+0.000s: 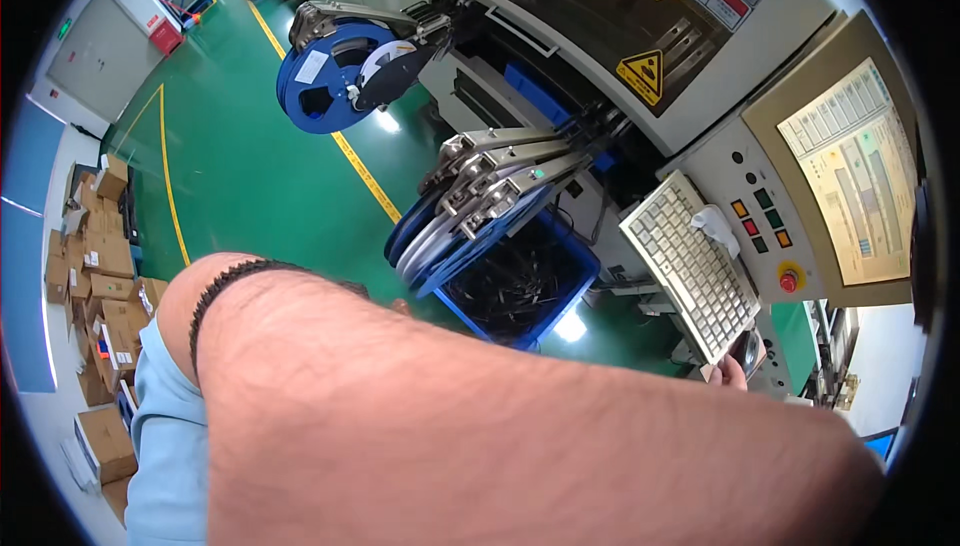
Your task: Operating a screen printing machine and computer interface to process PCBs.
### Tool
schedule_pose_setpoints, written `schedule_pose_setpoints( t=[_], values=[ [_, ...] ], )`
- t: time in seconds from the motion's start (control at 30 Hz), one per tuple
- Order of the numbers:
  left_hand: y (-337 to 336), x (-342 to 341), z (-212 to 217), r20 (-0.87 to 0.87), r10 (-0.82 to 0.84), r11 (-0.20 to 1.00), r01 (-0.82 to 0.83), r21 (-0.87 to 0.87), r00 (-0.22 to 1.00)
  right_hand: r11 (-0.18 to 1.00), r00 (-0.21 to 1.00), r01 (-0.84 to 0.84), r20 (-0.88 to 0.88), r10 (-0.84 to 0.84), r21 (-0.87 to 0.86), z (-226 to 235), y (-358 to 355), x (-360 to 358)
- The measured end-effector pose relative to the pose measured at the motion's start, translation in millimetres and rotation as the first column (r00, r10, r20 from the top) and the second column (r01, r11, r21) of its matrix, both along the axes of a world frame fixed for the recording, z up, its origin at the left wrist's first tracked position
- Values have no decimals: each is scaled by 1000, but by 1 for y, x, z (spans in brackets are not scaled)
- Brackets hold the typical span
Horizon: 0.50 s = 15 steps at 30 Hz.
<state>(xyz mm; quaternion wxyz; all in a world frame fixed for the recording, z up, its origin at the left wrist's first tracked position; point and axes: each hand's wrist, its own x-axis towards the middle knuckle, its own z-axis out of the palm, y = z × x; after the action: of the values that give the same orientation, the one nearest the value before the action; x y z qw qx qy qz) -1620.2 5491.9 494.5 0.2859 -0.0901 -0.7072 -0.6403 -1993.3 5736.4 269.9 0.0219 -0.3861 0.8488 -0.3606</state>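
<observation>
A bare forearm [520,436], which I take as my left, crosses close in front and hides much of the lower picture. A dark textured band [240,281] curves over its left end, beside a light blue sleeve [165,426]. The fingers of my left hand cannot be made out. At the right, my right hand [728,374] shows only some fingers past the forearm; they are closed round a dark computer mouse [746,351]. Its wrist is hidden. A pale keyboard [690,266] lies just beyond the hand, with a crumpled white piece [716,229] on its edge.
A machine with a lit screen [855,171] and red stop button [790,279] stands at right. Feeders [505,181] with reels jut out over a blue bin [520,286] of dark scraps. Another blue reel [325,76] hangs farther off. Cardboard boxes [105,256] are piled at left.
</observation>
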Motion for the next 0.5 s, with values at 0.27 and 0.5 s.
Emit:
schedule_pose_setpoints(
  t=[0.27,0.5],
  values=[
    [37,-23,-2,78,12,999,-14,28,997,998,1000,1,-12,-2,-63,-4,22,-13],
    [53,-27,2,151,24,999,-29,34,988,999,992,20,-124,-24,-29,28,18,14]
  ],
)
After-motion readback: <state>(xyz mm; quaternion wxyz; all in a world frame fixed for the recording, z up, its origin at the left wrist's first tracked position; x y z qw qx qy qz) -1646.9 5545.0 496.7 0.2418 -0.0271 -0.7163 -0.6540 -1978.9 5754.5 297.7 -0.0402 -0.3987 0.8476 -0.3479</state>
